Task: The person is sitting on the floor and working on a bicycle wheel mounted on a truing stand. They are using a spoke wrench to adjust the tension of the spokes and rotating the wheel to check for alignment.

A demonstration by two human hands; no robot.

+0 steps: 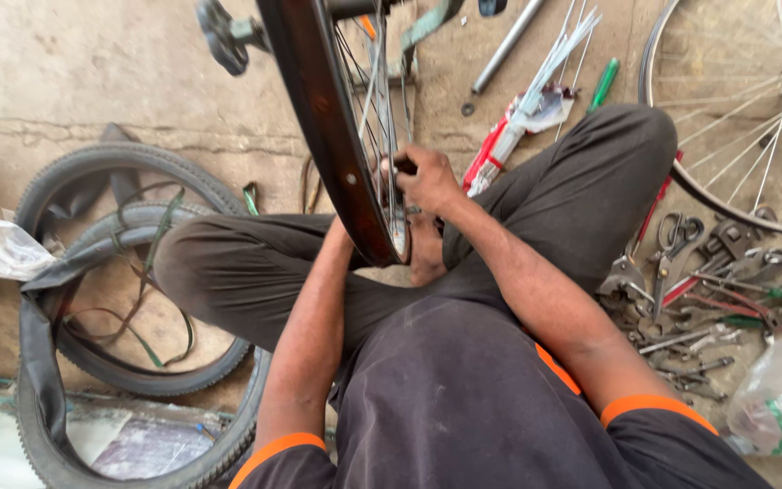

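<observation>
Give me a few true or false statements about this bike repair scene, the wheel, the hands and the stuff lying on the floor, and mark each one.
1. The right hand is at the spokes of the dark rim. True.
2. Tyres lie on the person's right. False: they lie on the left.
3. Loose tools lie on the floor on the right. True.
4. The left hand is in plain view. False: the rim hides it.
5. A second wheel lies at upper right. True.
6. The rim wears a tyre. False: it is bare.
</observation>
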